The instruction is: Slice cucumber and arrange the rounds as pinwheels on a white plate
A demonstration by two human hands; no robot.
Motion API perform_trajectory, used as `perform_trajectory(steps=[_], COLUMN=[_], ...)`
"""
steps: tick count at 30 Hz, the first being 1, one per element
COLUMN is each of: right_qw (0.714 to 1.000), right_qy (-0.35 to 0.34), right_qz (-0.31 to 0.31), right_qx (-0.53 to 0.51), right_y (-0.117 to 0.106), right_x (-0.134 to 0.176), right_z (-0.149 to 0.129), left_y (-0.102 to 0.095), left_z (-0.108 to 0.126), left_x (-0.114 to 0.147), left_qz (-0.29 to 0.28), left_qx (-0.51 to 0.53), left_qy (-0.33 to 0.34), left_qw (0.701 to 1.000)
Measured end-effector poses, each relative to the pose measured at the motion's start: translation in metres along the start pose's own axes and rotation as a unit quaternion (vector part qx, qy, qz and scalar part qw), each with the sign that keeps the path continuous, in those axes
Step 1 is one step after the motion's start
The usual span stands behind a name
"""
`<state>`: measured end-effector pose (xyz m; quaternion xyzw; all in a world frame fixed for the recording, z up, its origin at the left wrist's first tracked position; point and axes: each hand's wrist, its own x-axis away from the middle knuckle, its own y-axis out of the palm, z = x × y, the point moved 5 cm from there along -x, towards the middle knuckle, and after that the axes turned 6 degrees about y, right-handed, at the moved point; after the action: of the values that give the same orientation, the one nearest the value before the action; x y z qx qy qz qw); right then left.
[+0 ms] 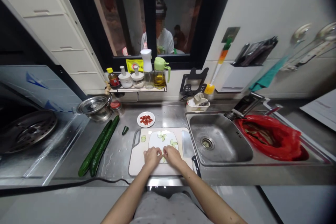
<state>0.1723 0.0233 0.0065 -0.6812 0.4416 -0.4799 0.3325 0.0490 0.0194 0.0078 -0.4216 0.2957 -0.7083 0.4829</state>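
My left hand [152,157] and my right hand [172,155] meet over the near part of a white plate [154,141]. Their fingertips are pinched close together around a small pale-green cucumber slice [163,160], partly hidden by the fingers. Thin cucumber slices form a pinwheel [162,135] at the plate's far side and another [173,143] at its right. The plate rests on a light cutting board [138,162]. Two round cucumber slices [143,138] lie on the board's left. A kitchen knife [187,144] lies along its right edge, black handle towards me.
Two whole cucumbers [101,150] and a cut cucumber end [125,130] lie left. Behind the board stands a saucer [139,119] of red bits. A sink [220,150] and red plastic bag [286,140] are right; a lidded pot [98,110] is back left. Someone appears in the window.
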Motion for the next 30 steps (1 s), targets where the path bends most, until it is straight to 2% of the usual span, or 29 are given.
perform_trajectory(steps=[8,30], right_qw=[0.999,0.997], right_qy=[0.015,0.01], right_qz=[0.015,0.036], right_qx=[0.027,0.064], right_y=[0.0,0.013], right_x=[0.003,0.011], right_z=[-0.003,-0.004], left_y=[-0.004,-0.004], left_z=[0.003,0.0], left_x=[-0.002,-0.009], left_qz=[0.003,-0.035], left_qx=[0.015,0.015], left_qy=[-0.014,-0.035], left_qw=[1.0,0.999])
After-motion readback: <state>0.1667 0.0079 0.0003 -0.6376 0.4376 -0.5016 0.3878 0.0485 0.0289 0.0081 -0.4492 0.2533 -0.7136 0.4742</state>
